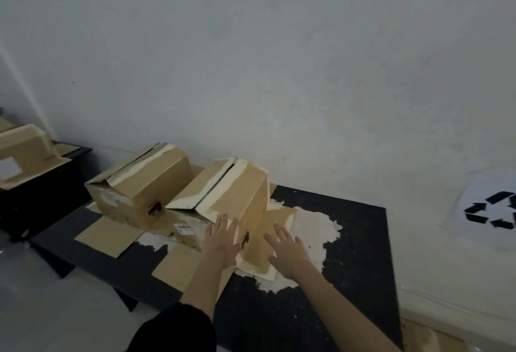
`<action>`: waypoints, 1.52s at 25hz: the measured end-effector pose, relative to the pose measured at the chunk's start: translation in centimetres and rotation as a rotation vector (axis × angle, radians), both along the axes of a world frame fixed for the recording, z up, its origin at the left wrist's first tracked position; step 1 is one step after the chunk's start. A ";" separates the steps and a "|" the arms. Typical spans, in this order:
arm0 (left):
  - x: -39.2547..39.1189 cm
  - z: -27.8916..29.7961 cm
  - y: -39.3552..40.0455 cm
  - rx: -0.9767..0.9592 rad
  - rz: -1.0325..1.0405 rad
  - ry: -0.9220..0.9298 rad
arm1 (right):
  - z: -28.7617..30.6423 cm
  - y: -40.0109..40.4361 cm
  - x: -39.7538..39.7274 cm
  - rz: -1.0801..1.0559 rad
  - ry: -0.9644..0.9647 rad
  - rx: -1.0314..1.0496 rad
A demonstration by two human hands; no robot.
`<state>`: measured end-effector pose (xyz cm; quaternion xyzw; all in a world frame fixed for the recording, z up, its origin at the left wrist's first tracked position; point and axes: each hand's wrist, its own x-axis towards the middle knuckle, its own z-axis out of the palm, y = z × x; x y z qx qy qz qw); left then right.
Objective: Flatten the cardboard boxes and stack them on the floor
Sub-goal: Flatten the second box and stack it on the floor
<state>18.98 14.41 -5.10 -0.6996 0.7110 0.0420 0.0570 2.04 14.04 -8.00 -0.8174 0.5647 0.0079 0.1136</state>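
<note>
A brown cardboard box (237, 186) stands on a dark table (349, 240), its top flaps parted along a slit and its lower flaps splayed out. My left hand (220, 237) lies with spread fingers against its near left side. My right hand (287, 251) rests flat with fingers apart on its near right flap. A second box (142, 181) with torn tape stands to the left, close behind. A third box (25, 147) sits on another dark surface at the far left.
A white wall (279, 58) rises right behind the table. A sheet with a black recycling symbol (494, 212) hangs low on the wall at right. Pale floor (42, 309) lies at lower left. The table top is scuffed white around the box.
</note>
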 end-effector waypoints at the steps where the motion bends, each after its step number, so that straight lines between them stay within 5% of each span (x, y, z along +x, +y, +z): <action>1: 1.2 -0.1 -1.0 0.005 0.012 0.006 | 0.1 -1.3 1.6 0.018 -0.034 0.006; 6: 7.5 -0.7 -5.5 0.046 0.001 0.035 | -0.5 -7.4 9.2 -0.026 -0.193 0.038; 11: 13.5 -1.0 -9.2 0.015 0.005 0.043 | -0.4 -9.7 15.8 0.110 -0.034 -0.200; 14: 15.4 -0.8 -12.8 0.000 -0.061 0.025 | 0.4 -11.9 18.3 0.098 -0.063 -0.142; 19: 19.1 -2.0 -16.6 0.147 -0.188 0.128 | -0.7 -11.9 20.5 -0.087 0.054 0.077; 23: 21.4 -3.5 -16.1 0.346 -0.209 0.255 | -2.9 -10.5 20.6 -0.296 0.136 -0.038; 26: 22.6 -3.5 -15.7 0.326 -0.307 0.280 | -5.6 -10.1 21.5 -0.349 0.084 -0.130; 31: 19.3 -3.4 -14.2 0.279 -0.307 0.428 | -1.4 -6.4 19.1 -0.460 -0.082 -0.522; 34: 16.6 -4.1 -12.8 0.283 -0.296 0.458 | 1.6 -4.1 13.9 -0.779 -0.255 -0.498; 38: 13.2 -3.1 -11.0 0.257 -0.371 0.536 | 1.3 0.2 6.8 -1.239 -0.701 -0.722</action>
